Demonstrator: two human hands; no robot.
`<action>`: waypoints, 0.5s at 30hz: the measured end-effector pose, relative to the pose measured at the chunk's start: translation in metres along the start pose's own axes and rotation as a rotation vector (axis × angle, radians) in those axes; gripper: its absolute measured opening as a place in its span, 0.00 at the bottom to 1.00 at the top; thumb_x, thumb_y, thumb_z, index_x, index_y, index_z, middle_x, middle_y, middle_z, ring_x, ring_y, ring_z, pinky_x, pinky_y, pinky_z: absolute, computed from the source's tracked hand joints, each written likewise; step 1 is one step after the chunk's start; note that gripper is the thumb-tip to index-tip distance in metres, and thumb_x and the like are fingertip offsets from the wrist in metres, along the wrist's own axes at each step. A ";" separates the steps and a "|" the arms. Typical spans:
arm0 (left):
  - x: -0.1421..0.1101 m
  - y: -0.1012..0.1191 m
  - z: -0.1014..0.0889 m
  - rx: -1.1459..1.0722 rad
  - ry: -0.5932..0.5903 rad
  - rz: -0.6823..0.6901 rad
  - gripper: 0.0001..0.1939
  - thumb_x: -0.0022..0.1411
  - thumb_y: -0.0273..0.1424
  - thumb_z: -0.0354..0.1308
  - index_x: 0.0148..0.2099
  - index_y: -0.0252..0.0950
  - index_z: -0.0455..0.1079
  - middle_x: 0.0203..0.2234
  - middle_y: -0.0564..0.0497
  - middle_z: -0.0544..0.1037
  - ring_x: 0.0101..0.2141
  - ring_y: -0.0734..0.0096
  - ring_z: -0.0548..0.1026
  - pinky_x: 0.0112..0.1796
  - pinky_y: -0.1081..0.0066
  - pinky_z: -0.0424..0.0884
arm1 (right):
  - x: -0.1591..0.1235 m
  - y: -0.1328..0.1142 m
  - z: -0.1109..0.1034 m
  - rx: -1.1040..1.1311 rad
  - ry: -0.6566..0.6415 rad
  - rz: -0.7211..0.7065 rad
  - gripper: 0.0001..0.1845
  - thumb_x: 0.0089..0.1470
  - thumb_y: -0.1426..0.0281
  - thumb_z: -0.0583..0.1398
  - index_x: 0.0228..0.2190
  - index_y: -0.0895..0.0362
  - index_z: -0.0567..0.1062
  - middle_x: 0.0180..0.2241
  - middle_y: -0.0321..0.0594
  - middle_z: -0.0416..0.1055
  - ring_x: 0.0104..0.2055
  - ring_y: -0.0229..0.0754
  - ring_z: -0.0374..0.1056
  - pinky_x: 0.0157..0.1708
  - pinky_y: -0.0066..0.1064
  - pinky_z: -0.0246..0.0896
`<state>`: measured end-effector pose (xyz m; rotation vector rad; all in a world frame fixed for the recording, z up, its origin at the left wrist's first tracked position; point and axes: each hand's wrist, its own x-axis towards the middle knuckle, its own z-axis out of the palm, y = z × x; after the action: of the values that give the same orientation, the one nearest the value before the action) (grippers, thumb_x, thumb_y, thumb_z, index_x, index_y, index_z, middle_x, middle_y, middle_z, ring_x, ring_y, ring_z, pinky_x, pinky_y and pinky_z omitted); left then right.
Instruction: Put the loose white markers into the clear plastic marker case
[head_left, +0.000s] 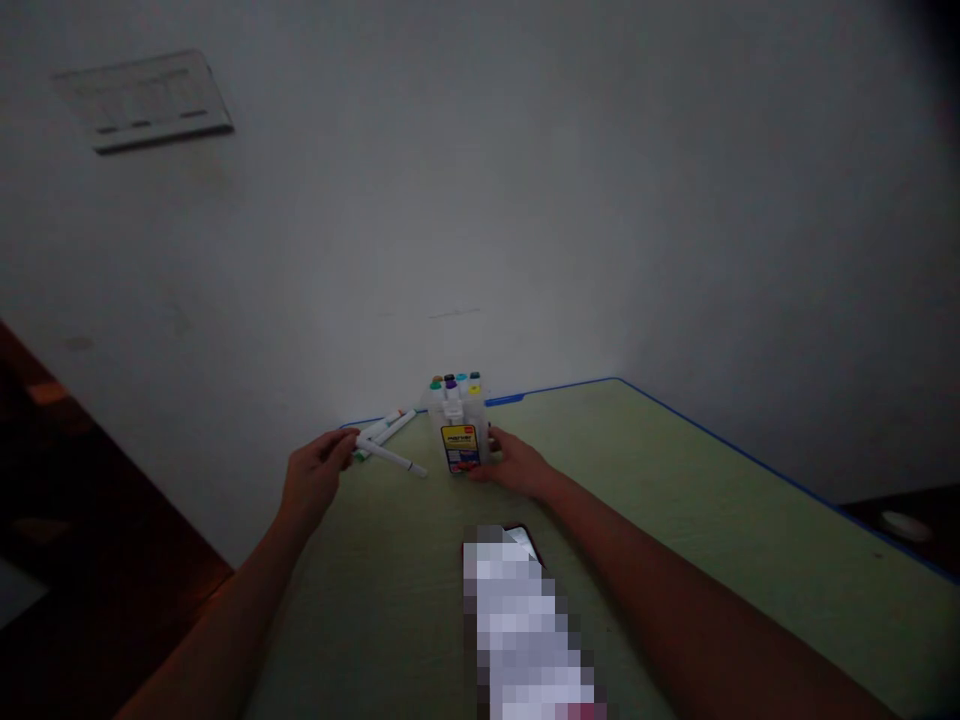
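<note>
My left hand (319,472) is closed on one end of a white marker (391,457), which points to the right and slightly down over the table. Just beyond it, a few more white markers (394,428) lie crossed on the table. A clear plastic marker case (456,410) with a yellow and blue label stands upright, with several markers in it showing coloured caps. My right hand (512,463) grips the lower right side of this case, thumb at the front; its other fingers are partly hidden behind it.
The light green table (675,520) has a blue edge and meets a grey wall at the back. A phone (523,542), mostly pixelated, lies at the near middle. A switch panel (146,102) is on the wall at upper left.
</note>
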<state>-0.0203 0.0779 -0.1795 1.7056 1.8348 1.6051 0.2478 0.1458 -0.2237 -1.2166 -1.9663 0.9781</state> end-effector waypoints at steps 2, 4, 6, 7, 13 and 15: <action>0.000 -0.002 0.000 0.000 -0.020 0.002 0.19 0.49 0.42 0.56 0.37 0.33 0.73 0.19 0.53 0.70 0.22 0.73 0.65 0.25 0.74 0.61 | 0.000 0.000 0.000 0.000 -0.001 0.001 0.39 0.33 0.62 0.67 0.49 0.53 0.64 0.46 0.42 0.69 0.47 0.49 0.65 0.45 0.39 0.60; 0.001 -0.003 0.001 -0.009 -0.035 0.003 0.19 0.49 0.42 0.56 0.37 0.33 0.73 0.19 0.53 0.70 0.22 0.73 0.66 0.25 0.74 0.61 | 0.000 0.001 0.000 0.011 -0.008 0.002 0.40 0.33 0.62 0.67 0.50 0.53 0.64 0.46 0.42 0.69 0.47 0.49 0.65 0.45 0.39 0.60; 0.001 -0.003 0.002 -0.023 -0.045 0.002 0.18 0.49 0.42 0.56 0.36 0.33 0.73 0.20 0.53 0.70 0.22 0.73 0.66 0.25 0.74 0.61 | 0.000 0.001 0.000 0.029 -0.015 0.001 0.40 0.32 0.62 0.68 0.50 0.53 0.64 0.46 0.42 0.69 0.47 0.49 0.65 0.45 0.39 0.60; 0.001 -0.003 0.002 -0.027 -0.050 0.001 0.18 0.49 0.42 0.56 0.36 0.33 0.73 0.20 0.53 0.70 0.22 0.73 0.66 0.25 0.74 0.61 | 0.000 0.001 0.000 0.033 -0.015 0.001 0.41 0.32 0.62 0.68 0.50 0.53 0.64 0.46 0.42 0.69 0.48 0.49 0.65 0.45 0.39 0.60; 0.000 0.002 0.002 0.000 -0.068 0.004 0.16 0.49 0.42 0.56 0.32 0.34 0.72 0.18 0.54 0.69 0.21 0.74 0.65 0.24 0.74 0.60 | -0.001 -0.001 0.000 0.024 -0.005 0.004 0.40 0.33 0.62 0.67 0.50 0.53 0.64 0.45 0.42 0.69 0.47 0.49 0.65 0.45 0.39 0.60; -0.001 0.003 0.002 0.014 -0.078 0.007 0.16 0.49 0.43 0.56 0.31 0.34 0.72 0.18 0.54 0.69 0.22 0.73 0.65 0.24 0.74 0.60 | 0.000 0.000 0.000 0.023 -0.010 -0.007 0.40 0.33 0.62 0.67 0.50 0.53 0.64 0.45 0.42 0.69 0.47 0.49 0.65 0.45 0.39 0.60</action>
<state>-0.0168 0.0777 -0.1781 1.7560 1.8093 1.5089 0.2480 0.1455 -0.2234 -1.1931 -1.9602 1.0023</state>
